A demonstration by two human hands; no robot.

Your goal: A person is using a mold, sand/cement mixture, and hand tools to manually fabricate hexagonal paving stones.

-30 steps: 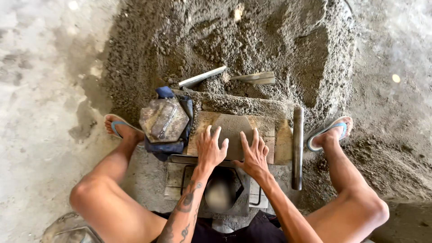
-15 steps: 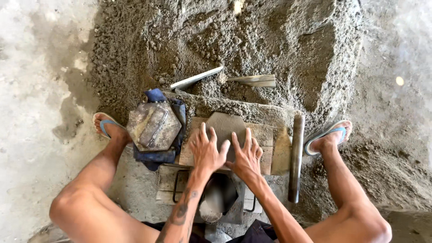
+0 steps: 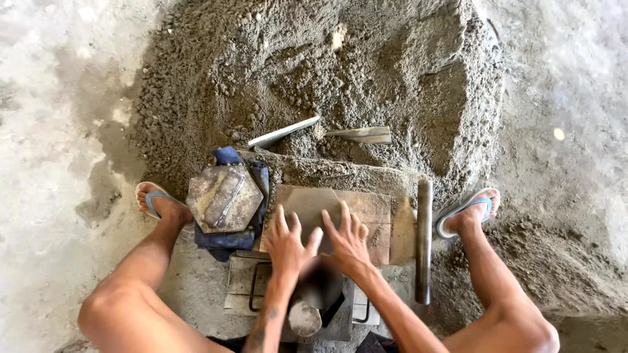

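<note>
At far left your left foot sits in a blue sandal on the floor. Beside it a hexagonal mould rests on a blue cloth. Next comes your left hand, fingers spread wide and flat, gripping nothing — it presses on the grey slab lying on the wooden board. Your right hand is just beside it, also splayed flat on the slab's near edge. The slab looks like damp, pressed mortar: heavy, gritty and crumbly, so support it from beneath at opposite edges rather than pinching a corner. Right of the board lies a metal pipe, then your right foot. Behind it all — a sand heap with a trowel stuck in.
</note>
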